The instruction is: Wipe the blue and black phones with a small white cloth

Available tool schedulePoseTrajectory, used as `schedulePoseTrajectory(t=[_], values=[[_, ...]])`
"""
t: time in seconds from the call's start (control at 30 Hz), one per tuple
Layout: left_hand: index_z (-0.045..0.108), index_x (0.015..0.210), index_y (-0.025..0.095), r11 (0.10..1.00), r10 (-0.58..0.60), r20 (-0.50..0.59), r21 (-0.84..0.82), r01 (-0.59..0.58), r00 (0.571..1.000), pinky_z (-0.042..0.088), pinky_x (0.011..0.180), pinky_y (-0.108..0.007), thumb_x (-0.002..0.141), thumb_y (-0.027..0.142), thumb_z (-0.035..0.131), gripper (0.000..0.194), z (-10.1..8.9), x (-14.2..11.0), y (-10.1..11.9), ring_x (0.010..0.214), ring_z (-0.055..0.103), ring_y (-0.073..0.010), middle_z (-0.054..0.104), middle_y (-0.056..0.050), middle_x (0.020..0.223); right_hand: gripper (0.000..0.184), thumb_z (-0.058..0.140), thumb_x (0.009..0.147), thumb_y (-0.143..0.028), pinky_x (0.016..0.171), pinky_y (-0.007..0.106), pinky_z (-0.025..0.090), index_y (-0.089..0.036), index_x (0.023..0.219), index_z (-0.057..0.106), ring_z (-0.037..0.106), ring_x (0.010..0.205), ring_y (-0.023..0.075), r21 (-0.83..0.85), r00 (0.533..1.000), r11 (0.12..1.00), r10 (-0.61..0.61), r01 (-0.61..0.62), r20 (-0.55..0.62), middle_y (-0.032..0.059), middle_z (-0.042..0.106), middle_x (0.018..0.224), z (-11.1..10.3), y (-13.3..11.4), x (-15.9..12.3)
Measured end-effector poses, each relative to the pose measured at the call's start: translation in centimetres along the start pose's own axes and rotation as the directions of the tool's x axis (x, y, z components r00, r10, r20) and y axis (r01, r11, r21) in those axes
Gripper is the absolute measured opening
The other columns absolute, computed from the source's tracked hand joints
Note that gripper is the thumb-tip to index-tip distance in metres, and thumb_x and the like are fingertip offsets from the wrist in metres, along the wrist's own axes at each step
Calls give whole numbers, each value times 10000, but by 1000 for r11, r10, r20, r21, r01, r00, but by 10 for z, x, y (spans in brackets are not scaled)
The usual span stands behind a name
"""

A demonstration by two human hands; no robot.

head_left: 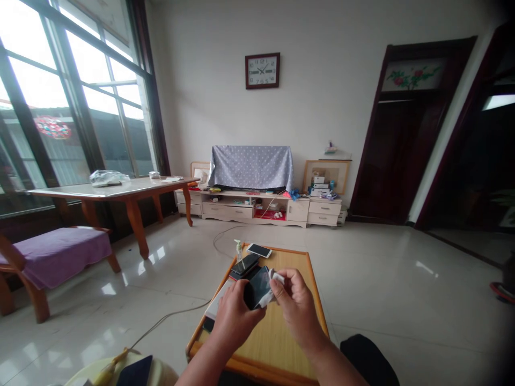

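My left hand (236, 312) grips a dark smartphone (256, 289) by its left side, tilted above the low wooden table (287, 327). In my right hand (295, 300) is a white wipe (277, 280), pinched between thumb and fingers at the phone's right edge. Part of the wipe lies against the phone's lower right corner. Just beyond my hands, a dark phone (244, 265) rests on a stack at the table's left side. A white-framed phone (259, 250) lies flat at the far edge, beside a small pump bottle (238, 250).
A yellowish stool (164, 373) with a dark flat object (135, 371) stands at lower left. A cord (173, 313) runs across the floor to the table. Further left are a chair with purple cloth (60, 254) and a larger table (120, 188). A low cabinet (227, 212) lines the far wall.
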State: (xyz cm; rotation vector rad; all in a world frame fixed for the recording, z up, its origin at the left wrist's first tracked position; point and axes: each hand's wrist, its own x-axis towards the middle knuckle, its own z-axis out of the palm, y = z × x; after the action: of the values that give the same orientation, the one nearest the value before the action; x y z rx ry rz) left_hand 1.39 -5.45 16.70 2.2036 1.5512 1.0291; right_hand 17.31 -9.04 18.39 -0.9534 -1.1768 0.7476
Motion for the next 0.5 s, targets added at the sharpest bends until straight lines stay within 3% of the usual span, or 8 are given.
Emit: schedulePoseTrajectory(t=[0.17,0.37,0.5], values=[[579,1009,237,999,-15,40,53,13,999,426,754,-324,780,508,646,361,-8,4,8,923,625,-239,661,-47,981,299,628,938,-421,751,306,529,-252,1184,612,645,816,187,-326,979,923,-184,204,89,53,691,979,0,17,-15],[577,1042,245,996,-50,108,76,41,993,417,758,-315,668,326,697,401,-9,5,13,946,625,-237,662,-43,1036,327,601,955,-450,694,280,540,-222,1188,579,662,769,177,-324,987,935,-156,140,-24,43,709,920,-9,20,-4],[595,1008,227,996,-76,156,55,68,985,419,757,-306,710,440,688,378,-1,5,9,938,625,-236,669,-52,1008,273,627,943,-416,645,255,512,-230,1137,579,665,717,165,-458,972,860,-232,224,40,19,712,862,-8,30,-12]])
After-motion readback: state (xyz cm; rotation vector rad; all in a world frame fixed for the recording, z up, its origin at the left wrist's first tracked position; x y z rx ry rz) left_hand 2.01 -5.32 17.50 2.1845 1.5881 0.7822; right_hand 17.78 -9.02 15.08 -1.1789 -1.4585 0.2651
